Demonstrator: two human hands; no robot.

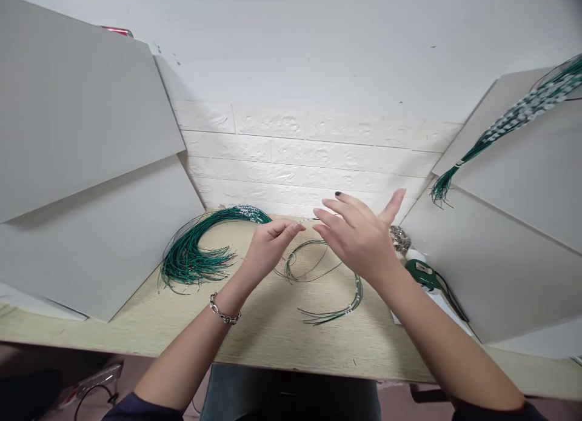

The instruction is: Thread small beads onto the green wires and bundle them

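Observation:
My left hand [268, 248] hovers over the wooden table [273, 336] with its fingertips pinched together; what they hold, if anything, is too thin to make out. A chain bracelet [224, 312] sits on that wrist. My right hand [359, 230] is raised just to the right, fingers stretched out and spread, holding nothing. Below both hands lie a few loose green wires [331, 306] curled on the table. A thick bundle of green wires [200, 245] with white beads at its far end lies to the left.
Grey boards lean on the left [77, 166] and on the right [509, 227]. Another beaded green wire bundle [500, 127] hangs over the right board. A green tool [422, 274] with a black cord and a shiny metal clump [400, 238] sit at the right. A white brick wall stands behind.

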